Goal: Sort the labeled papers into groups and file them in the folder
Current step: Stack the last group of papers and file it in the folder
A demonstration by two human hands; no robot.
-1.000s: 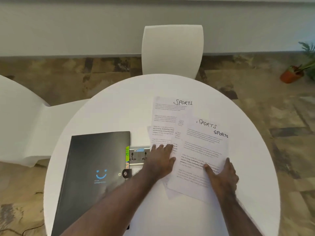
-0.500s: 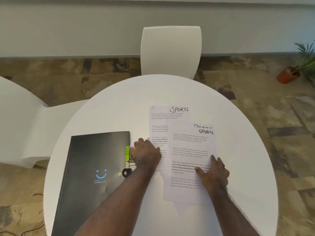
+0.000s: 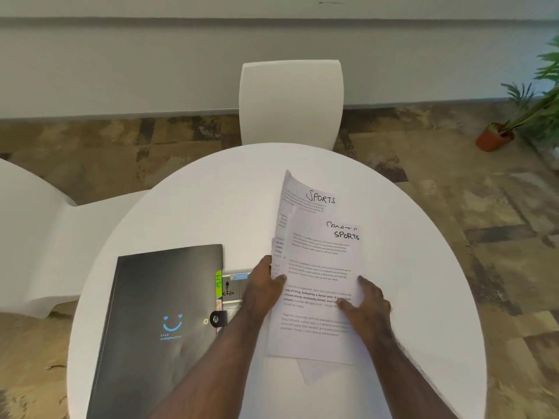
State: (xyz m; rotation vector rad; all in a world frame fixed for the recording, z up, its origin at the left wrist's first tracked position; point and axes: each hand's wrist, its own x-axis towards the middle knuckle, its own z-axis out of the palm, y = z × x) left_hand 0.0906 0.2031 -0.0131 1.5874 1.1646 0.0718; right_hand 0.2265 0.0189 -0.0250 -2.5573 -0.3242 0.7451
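Round white worktop [image 3: 211, 213]. Stack of printed papers [image 3: 320, 297] headed "SPORTS" lies right of centre, sheets loosely fanned, the rearmost one poking out toward the far edge with its far-left corner curled up. A corner of a lower sheet sticks out at the near edge of the stack.

Left hand [image 3: 263, 285] is at the stack's left edge, thumb on top of the top sheet and fingers out of sight at the edge; looks like a pinch on the papers. Right hand [image 3: 367, 306] lies on the right half of the top sheet, fingers spread and slightly bent, pressing down, thumb pointing left across the text. Hands apart, one on each side of the stack.

Black folder [image 3: 163, 322] with a blue smiley logo lies closed at the near-left of the worktop, its snap strap [image 3: 218, 318] on the right edge. Coloured index tabs [image 3: 218, 282] stick out from that edge, the green one marked "HR". Between folder and papers a grey socket panel [image 3: 234, 287] is set in the worktop, partly covered by the left wrist.

White chair [image 3: 292, 104] beyond the far edge, another white seat [image 3: 33, 246] off the left edge, potted plant [image 3: 514, 122] on the floor far right.
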